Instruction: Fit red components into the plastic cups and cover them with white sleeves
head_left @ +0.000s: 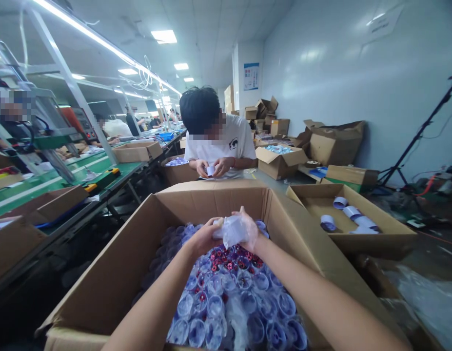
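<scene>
A white cup-like part in a clear plastic bag is held up between both my hands, above a large cardboard box. My left hand is closed on its left side. Around its right side, my right hand has its fingers closed, partly behind the plastic. Below my hands lie many bagged purple-white round cups, packed in rows with their openings up. Small red-and-black parts are scattered over the cups in the middle of the box.
Across the box, a person in a white shirt handles a white cylindrical part. At right, a shallow carton holds several purple-white cups. A green conveyor bench runs along the left. Loose plastic bags lie at lower right.
</scene>
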A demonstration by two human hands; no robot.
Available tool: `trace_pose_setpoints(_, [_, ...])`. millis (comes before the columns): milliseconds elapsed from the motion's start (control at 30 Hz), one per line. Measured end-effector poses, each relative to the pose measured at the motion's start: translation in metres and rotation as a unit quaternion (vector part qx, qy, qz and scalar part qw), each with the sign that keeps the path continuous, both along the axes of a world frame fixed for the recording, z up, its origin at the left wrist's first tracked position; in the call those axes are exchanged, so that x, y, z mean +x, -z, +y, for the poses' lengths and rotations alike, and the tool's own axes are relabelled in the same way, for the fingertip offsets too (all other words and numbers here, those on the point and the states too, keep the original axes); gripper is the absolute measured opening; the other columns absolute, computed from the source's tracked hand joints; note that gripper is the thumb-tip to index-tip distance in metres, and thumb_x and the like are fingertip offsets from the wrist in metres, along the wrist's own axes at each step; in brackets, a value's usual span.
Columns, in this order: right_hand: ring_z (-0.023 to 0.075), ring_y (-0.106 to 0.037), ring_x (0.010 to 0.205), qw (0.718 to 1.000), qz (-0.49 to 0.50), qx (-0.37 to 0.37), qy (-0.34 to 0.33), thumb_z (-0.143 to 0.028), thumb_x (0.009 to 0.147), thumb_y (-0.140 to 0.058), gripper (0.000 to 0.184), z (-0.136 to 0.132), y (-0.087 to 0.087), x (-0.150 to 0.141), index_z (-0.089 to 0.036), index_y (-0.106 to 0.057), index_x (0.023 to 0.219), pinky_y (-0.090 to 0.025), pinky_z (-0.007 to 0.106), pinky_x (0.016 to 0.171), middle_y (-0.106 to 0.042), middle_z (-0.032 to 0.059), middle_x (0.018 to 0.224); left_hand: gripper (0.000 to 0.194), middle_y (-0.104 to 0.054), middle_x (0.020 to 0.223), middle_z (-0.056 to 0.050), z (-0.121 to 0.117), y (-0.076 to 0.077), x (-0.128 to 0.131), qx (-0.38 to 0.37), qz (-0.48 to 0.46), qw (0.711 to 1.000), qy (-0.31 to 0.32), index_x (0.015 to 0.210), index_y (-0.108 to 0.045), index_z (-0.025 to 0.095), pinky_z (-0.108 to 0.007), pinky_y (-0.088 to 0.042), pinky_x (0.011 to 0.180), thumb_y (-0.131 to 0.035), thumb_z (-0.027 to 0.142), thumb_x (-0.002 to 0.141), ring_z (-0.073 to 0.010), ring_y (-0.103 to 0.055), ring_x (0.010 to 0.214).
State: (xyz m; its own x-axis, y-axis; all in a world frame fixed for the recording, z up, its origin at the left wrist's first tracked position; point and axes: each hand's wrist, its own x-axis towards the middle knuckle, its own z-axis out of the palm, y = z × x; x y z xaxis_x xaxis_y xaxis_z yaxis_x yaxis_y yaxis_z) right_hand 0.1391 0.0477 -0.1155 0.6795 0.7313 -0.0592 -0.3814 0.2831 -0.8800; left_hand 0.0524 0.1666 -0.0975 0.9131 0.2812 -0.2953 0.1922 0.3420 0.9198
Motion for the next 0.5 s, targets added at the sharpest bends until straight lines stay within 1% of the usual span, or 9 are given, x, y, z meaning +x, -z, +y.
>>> trace_pose_setpoints(67, [0.015, -0.053, 0.056, 0.999, 0.019, -0.03, -0.009, -0.057, 0.071, -0.056, 0.043, 0.002, -0.001, -0.006, -0.021, -0.052, 0.095, -0.044, 0.028, 0.055, -0.056, -0.0013, 0.065, 0.038, -0.057, 0.079, -0.001, -0.003, 0.002, 0.002, 0.035, 0.024, 0.999, -0.016, 0.098, -0.051, 0.017, -0.021, -0.048, 0.055, -0.069, 0.037, 0.071, -0.0103, -0.056, 0.062])
trace_pose_setpoints(100, [0.0143, -0.053, 0.057, 0.999, 0.004, -0.045, -0.01, -0.056, 0.067, -0.061, 0.047, 0.004, 0.0, -0.01, -0.021, -0.051, 0.096, -0.043, 0.028, 0.056, -0.056, -0.0018, 0.066, 0.04, -0.057, 0.079, -0.002, -0.005, 0.003, 0.002, 0.047, 0.035, 0.998, -0.024, 0.1, -0.05, 0.017, -0.021, -0.048, 0.055, -0.069, 0.037, 0.071, -0.0106, -0.056, 0.063])
trace_pose_setpoints(167, [0.0142, -0.055, 0.065, 0.995, -0.077, -0.065, 0.001, -0.05, 0.061, -0.07, 0.051, 0.007, 0.005, -0.019, -0.021, -0.05, 0.099, -0.045, 0.027, 0.062, -0.058, -0.0009, 0.076, 0.042, -0.057, 0.081, -0.003, -0.01, 0.002, 0.003, 0.059, 0.057, 0.995, -0.051, 0.104, -0.044, 0.017, -0.021, -0.048, 0.055, -0.066, 0.038, 0.074, -0.011, -0.057, 0.064])
trace_pose_setpoints(233, [0.0159, -0.056, 0.08, 0.979, -0.174, -0.1, 0.031, -0.045, 0.063, -0.07, 0.049, 0.01, 0.012, -0.025, -0.022, -0.051, 0.102, -0.046, 0.029, 0.072, -0.058, 0.0018, 0.089, 0.045, -0.057, 0.083, -0.003, -0.013, 0.002, 0.004, 0.071, 0.076, 0.991, -0.082, 0.107, -0.038, 0.018, -0.023, -0.05, 0.056, -0.062, 0.041, 0.077, -0.0112, -0.057, 0.064])
trace_pose_setpoints(300, [0.0181, -0.054, 0.095, 0.946, -0.263, -0.173, 0.071, -0.038, 0.067, -0.067, 0.045, 0.01, 0.018, -0.028, -0.022, -0.051, 0.106, -0.043, 0.033, 0.084, -0.055, 0.0048, 0.102, 0.047, -0.055, 0.085, -0.004, -0.011, 0.001, 0.005, 0.11, 0.084, 0.983, -0.119, 0.108, -0.034, 0.019, -0.025, -0.051, 0.056, -0.061, 0.043, 0.077, -0.011, -0.057, 0.063])
trace_pose_setpoints(367, [0.0201, -0.051, 0.104, 0.895, -0.347, -0.265, 0.093, -0.029, 0.069, -0.065, 0.045, 0.007, 0.023, -0.028, -0.022, -0.05, 0.11, -0.039, 0.036, 0.093, -0.05, 0.0076, 0.112, 0.051, -0.054, 0.085, -0.004, -0.004, 0.002, 0.007, 0.198, 0.091, 0.964, -0.151, 0.106, -0.035, 0.018, -0.024, -0.049, 0.052, -0.064, 0.044, 0.073, -0.0106, -0.055, 0.059])
trace_pose_setpoints(433, [0.0226, -0.049, 0.11, 0.842, -0.414, -0.337, 0.079, -0.022, 0.069, -0.063, 0.048, 0.003, 0.029, -0.028, -0.021, -0.049, 0.115, -0.035, 0.038, 0.098, -0.047, 0.0103, 0.116, 0.052, -0.053, 0.082, -0.004, 0.005, 0.002, 0.008, 0.31, 0.105, 0.932, -0.158, 0.101, -0.039, 0.016, -0.023, -0.044, 0.048, -0.068, 0.045, 0.069, -0.0106, -0.052, 0.056])
trace_pose_setpoints(467, [0.0237, -0.048, 0.112, 0.824, -0.434, -0.36, 0.058, -0.021, 0.07, -0.062, 0.05, 0.002, 0.032, -0.028, -0.02, -0.047, 0.118, -0.034, 0.038, 0.098, -0.047, 0.0116, 0.117, 0.048, -0.053, 0.079, -0.003, 0.009, 0.003, 0.009, 0.363, 0.115, 0.912, -0.151, 0.097, -0.042, 0.016, -0.022, -0.042, 0.047, -0.068, 0.045, 0.068, -0.0108, -0.051, 0.056])
trace_pose_setpoints(500, [0.0246, -0.048, 0.113, 0.813, -0.443, -0.378, 0.031, -0.022, 0.071, -0.062, 0.052, 0.001, 0.036, -0.029, -0.019, -0.045, 0.121, -0.034, 0.038, 0.098, -0.048, 0.0128, 0.117, 0.043, -0.052, 0.075, -0.002, 0.012, 0.003, 0.009, 0.41, 0.124, 0.893, -0.139, 0.092, -0.044, 0.016, -0.022, -0.04, 0.047, -0.066, 0.045, 0.07, -0.0112, -0.05, 0.056])
